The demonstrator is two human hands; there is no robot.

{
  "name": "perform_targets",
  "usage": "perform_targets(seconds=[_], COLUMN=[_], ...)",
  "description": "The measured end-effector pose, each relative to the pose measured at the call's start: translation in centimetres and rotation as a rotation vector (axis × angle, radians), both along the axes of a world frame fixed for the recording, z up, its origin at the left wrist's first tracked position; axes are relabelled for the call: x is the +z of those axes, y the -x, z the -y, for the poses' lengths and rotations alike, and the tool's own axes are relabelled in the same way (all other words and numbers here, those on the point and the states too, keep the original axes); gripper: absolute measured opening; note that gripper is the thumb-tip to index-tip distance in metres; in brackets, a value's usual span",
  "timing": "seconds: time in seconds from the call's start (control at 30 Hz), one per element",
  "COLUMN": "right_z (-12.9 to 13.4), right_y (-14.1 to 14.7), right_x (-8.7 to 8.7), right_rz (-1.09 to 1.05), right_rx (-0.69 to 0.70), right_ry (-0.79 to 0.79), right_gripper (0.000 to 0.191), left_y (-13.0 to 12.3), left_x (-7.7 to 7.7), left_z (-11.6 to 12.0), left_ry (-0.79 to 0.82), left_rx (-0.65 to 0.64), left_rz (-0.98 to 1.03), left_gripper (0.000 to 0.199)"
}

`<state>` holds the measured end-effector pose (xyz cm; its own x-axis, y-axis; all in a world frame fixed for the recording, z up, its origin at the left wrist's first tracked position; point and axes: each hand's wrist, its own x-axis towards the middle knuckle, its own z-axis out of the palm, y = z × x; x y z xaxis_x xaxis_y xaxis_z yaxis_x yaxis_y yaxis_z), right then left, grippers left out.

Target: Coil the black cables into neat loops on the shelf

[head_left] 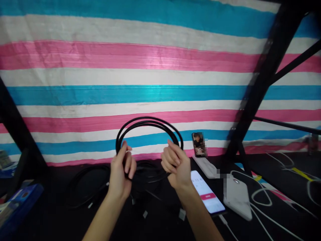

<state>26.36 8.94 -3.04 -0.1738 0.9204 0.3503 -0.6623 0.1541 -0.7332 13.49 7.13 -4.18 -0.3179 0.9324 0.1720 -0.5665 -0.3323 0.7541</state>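
Note:
A black cable (150, 121), wound into a loose coil of several loops, is held up in front of me above the dark table. My left hand (122, 169) grips the coil's left side, with fingers curled around it. On the opposite side, my right hand (177, 164) is closed around the loops. The lower part of the coil hangs between my wrists and blurs into the dark tabletop. Light-coloured connectors (182, 214) show below my hands; which cable they belong to I cannot tell.
Another black cable coil (87, 174) lies to the left, near a blue box (23, 204). At right are a lit phone (208, 194), a white power bank (238, 197) with white cables, and a small upright screen (199, 144). Behind hangs a striped sheet (140, 77) between dark frame posts (260, 83).

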Motion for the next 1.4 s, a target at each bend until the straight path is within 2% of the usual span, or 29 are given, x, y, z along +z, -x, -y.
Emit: perform_targets(seconds=[0.1, 0.33, 0.53, 0.73, 0.8, 0.87, 0.93, 1.0, 1.07, 1.1, 1.17, 1.23, 1.27, 1.33, 1.4], right_z=[-0.1, 0.3, 0.3, 0.7, 0.9, 1.1, 1.2, 1.1, 0.7, 0.3, -0.7, -1.9, -2.5, -3.4, -3.8], right_y=[-0.8, 0.6, 0.9, 0.7, 0.8, 1.1, 1.3, 1.6, 1.6, 1.6, 1.2, 0.7, 0.3, -0.3, -0.8], right_x=[0.2, -0.5, -0.8, -0.9, -1.0, -1.2, -1.4, -1.6, -1.6, -1.5, -1.3, -1.2, -1.2, -1.4, -1.7], right_rz=[-0.073, -0.146, -0.253, -0.263, -0.274, -0.282, -0.287, -0.251, -0.171, -0.121, -0.024, 0.091, 0.159, 0.308, 0.452], right_rx=[0.015, -0.027, 0.006, -0.057, -0.075, -0.063, -0.018, 0.066, 0.140, 0.155, 0.136, 0.073, 0.023, -0.118, -0.296], right_ry=[-0.064, -0.202, -0.336, -0.399, -0.414, -0.426, -0.423, -0.401, -0.328, -0.258, -0.068, 0.094, 0.128, 0.111, 0.031], right_gripper=[0.060, 0.062, 0.055, 0.051, 0.051, 0.052, 0.053, 0.055, 0.059, 0.059, 0.051, 0.030, 0.026, 0.047, 0.064], left_y=[-1.6, -2.5, -3.1, -3.4, -3.3, -3.1, -2.8, -2.5, -2.0, -1.8, -1.0, -0.1, 0.3, 1.1, 1.8], left_x=[-0.8, -0.7, -0.6, -1.3, -1.0, -0.5, 0.2, 0.7, 0.8, 0.7, 0.0, -0.9, -1.4, -2.3, -2.9], left_z=[-0.4, 0.2, 1.1, 1.0, 1.0, 1.1, 1.1, 1.0, 0.7, 0.5, -0.3, -1.4, -1.9, -2.9, -3.5], left_ry=[0.029, 0.055, 0.067, 0.065, 0.127, 0.224, 0.332, 0.409, 0.407, 0.376, 0.276, 0.190, 0.161, 0.139, 0.163], left_rx=[-0.135, -0.157, 0.024, 0.292, 0.312, 0.173, -0.097, -0.342, -0.424, -0.414, -0.304, -0.149, -0.080, 0.005, 0.018], left_rz=[0.010, 0.119, 0.108, 0.123, 0.157, 0.230, 0.337, 0.444, 0.528, 0.540, 0.452, 0.220, 0.102, -0.073, -0.167], left_gripper=[0.038, 0.038, 0.032, 0.023, 0.021, 0.018, 0.012, 0.022, 0.038, 0.044, 0.051, 0.049, 0.047, 0.045, 0.045])
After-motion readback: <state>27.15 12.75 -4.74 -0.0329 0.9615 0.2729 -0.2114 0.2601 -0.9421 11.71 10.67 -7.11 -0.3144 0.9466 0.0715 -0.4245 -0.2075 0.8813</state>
